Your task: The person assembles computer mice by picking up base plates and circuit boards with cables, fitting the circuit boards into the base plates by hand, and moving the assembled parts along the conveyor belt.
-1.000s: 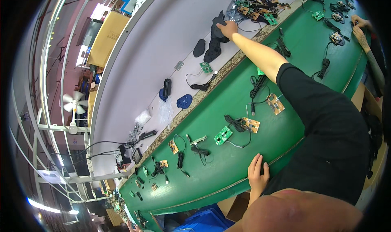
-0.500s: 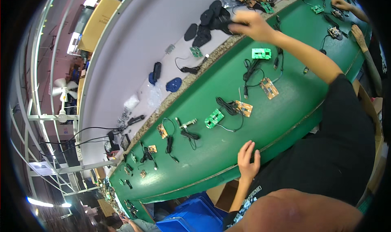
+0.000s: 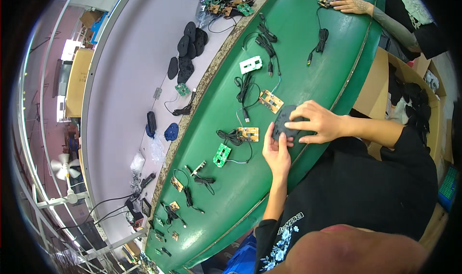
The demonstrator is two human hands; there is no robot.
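Observation:
Both my hands are together above the near side of the green table. They hold a dark grey oval plastic plate (image 3: 285, 117), which looks like the bottom shell of a computer mouse. My left hand (image 3: 277, 151) grips its near edge between thumb and fingers. My right hand (image 3: 317, 123) is closed on its right side, fingers lying across the top. Just beyond lie a brown circuit board (image 3: 271, 101) with a cable and another brown board (image 3: 248, 134). A green board (image 3: 222, 155) is wired to the latter.
More dark shells (image 3: 186, 69) are piled on the pale shelf (image 3: 120, 81) beyond the stone-edged ledge, near a heap of boards (image 3: 231, 2). A white-green board (image 3: 250, 64) and coiled cables lie on the table. At far right, a co-worker's hand (image 3: 353, 4) touches a board; a cardboard box (image 3: 373, 81) stands nearby.
My right hand has come back from the pile of dark shells with one in it. My left hand has risen from the table edge and now holds it too. The view has turned.

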